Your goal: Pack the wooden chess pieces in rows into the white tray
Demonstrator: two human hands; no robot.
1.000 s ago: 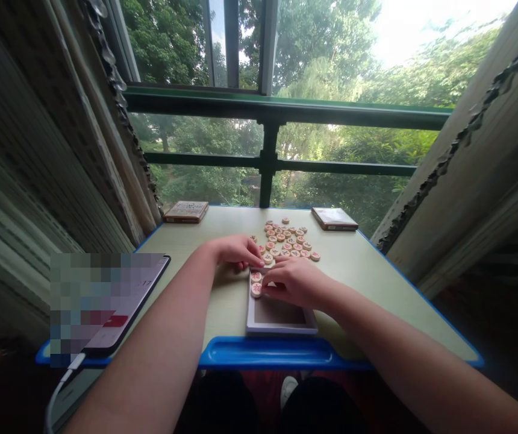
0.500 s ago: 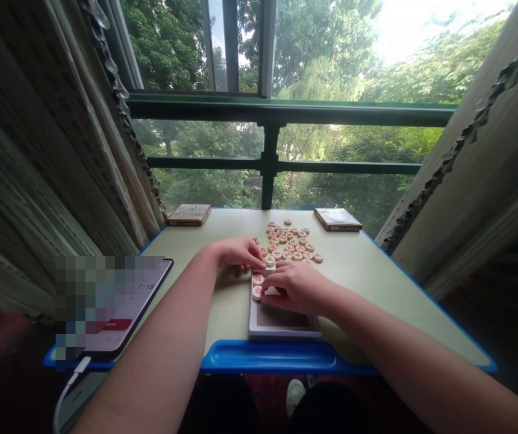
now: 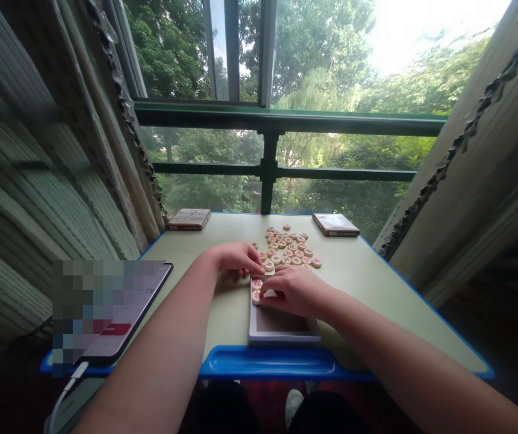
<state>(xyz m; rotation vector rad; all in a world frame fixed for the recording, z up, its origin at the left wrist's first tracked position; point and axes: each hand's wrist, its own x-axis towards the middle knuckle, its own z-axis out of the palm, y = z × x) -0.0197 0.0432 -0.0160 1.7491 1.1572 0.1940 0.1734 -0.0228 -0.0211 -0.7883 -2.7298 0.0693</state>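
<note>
Tray (image 3: 281, 325): shallow, grey-rimmed, rectangular. It lies under your right hand (image 3: 293, 290), with its near end toward you at the table's blue lip (image 3: 268, 360). Its long axis runs away from you, toward the window; its far short end sits beneath your fingers.

Pieces in tray (image 3: 256, 290): two round wooden discs, red marks up, set one behind the other along the tray's left wall at the far corner. They lie just left of your right fingertips, touching or all but touching them; you cannot tell which.

Right hand: palm down, fingers curled over the tray's far end. Whether it grips a disc is hidden.

Left hand (image 3: 236, 258): palm down on the table just beyond the tray's far left corner, fingers loosely bent and pointing right toward the pile. Nothing visibly held. It is the hand nearer the loose discs.

Pile (image 3: 288, 247): loose discs, flat on the table, just beyond both hands and slightly right of the left one.

Boxes: one (image 3: 189, 218) far left, one (image 3: 335, 224) far right, both well beyond your hands.

Phone (image 3: 118, 313): well left of your left forearm, cable attached.
</note>
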